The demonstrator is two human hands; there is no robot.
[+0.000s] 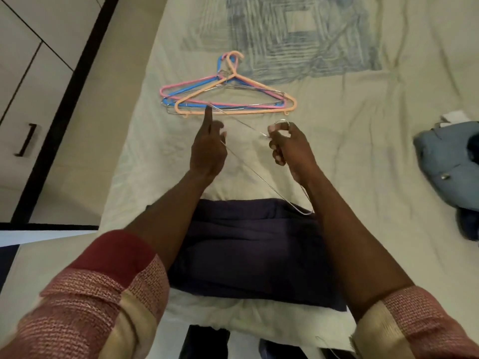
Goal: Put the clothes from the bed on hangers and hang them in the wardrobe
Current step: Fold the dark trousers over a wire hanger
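On the bed [337, 104], right in front of us, lies the dark navy garment [246, 250], folded flat near the bed's near edge and not yet on any hanger. Above it we hold a thin wire hanger [248, 167] in the air, its long wire running diagonally from the left hand down to a bend just over the garment's upper right corner.

As far as we can judge, the task is in its early part. No garment here is on a hanger, and nothing shows as hung in the wardrobe [31, 81], whose doors stand shut at the left. A second piece of clothing, the grey-blue garment [448, 164], lies bunched at the right side of the bed, well apart from us. Beyond our hands a pile of hangers [228, 94], pink, blue, peach and wire, rests on the sheet untouched. So both garments remain to be hung.

Our right hand [287, 146] is curled closed on the wire hanger, thumb and forefinger pinching it at the hook end while the other fingers fold in below. Our left hand [208, 149] is partly closed: the forefinger points straight out toward the pile, touching or nearly touching the hanger's far tip, and the thumb seems to press the wire against the curled fingers, though the wire is so thin that we cannot be sure of that grip.
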